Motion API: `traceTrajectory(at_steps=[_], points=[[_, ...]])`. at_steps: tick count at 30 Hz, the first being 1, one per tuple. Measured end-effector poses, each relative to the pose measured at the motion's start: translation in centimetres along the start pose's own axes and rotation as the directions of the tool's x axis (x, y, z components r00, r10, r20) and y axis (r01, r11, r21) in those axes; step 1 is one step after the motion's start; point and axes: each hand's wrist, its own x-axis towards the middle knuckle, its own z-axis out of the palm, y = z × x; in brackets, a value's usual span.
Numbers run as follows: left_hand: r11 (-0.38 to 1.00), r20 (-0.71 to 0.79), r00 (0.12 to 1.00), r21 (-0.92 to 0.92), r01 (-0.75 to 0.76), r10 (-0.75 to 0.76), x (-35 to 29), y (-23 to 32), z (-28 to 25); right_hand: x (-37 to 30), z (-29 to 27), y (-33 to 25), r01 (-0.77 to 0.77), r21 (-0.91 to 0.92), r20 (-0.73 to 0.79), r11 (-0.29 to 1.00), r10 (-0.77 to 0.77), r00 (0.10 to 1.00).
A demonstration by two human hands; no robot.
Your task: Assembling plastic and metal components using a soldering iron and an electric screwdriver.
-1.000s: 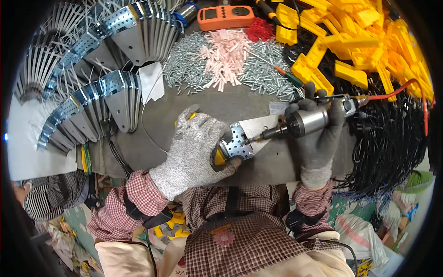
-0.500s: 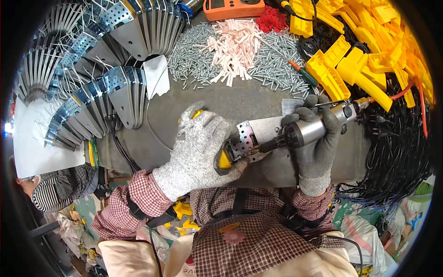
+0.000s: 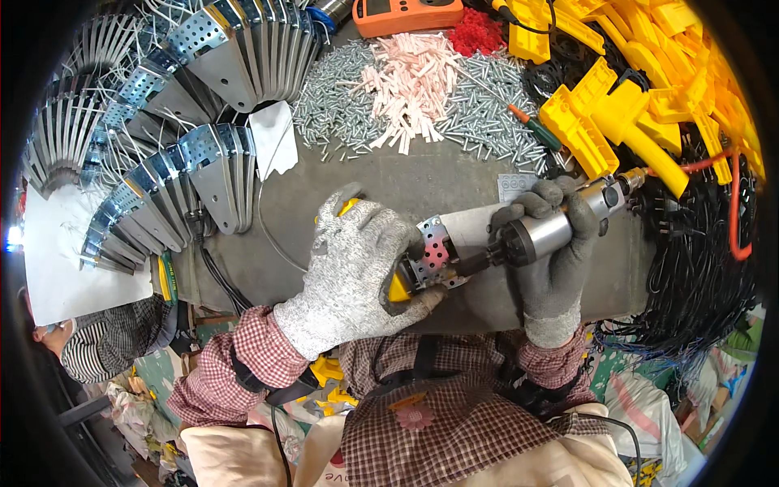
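My left hand, in a grey knit glove, is closed round a yellow plastic handle, mostly hidden by the palm and fingers. From the handle's right end sticks out a perforated metal bracket with a flat grey metal plate beyond it. My right hand, gloved with a dark palm, wraps a silver-and-black air screwdriver. The tool points left, its dark nose at the bracket beside the handle. Whether the bit sits on a screw is too blurred to tell.
Screws, pink sleeves and red bits are heaped beyond my hands, near an orange meter. Yellow shells, black cables and a red hose crowd the right. Plate assemblies stand left; a person sits there.
The air screwdriver's nose has shifted slightly with the bracket. The red hose at the right now hangs lower in a bend. Both hands keep their hold.
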Motion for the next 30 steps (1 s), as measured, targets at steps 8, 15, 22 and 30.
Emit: traceTrajectory(at_steps=[8,15,22,30], points=[[0.996,0.128,0.990,0.076,0.049,-0.058,0.5,0.4,-0.3,-0.7,0.9,0.8,0.081,-0.201,0.078,0.976,-0.067,0.995],[0.991,0.023,0.994,-0.072,0.110,-0.108,0.7,0.6,-0.3,0.2,4.2,1.4,0.170,-0.406,-0.039,0.898,-0.203,0.978],[0.983,-0.033,0.984,-0.055,0.173,-0.175,1.0,0.4,0.5,1.0,2.4,0.7,0.126,-0.278,0.080,0.952,-0.107,0.991],[0.986,-0.076,0.985,-0.072,0.152,-0.157,0.9,0.1,0.5,0.9,1.8,0.8,0.164,-0.351,0.118,0.922,-0.130,0.984]])
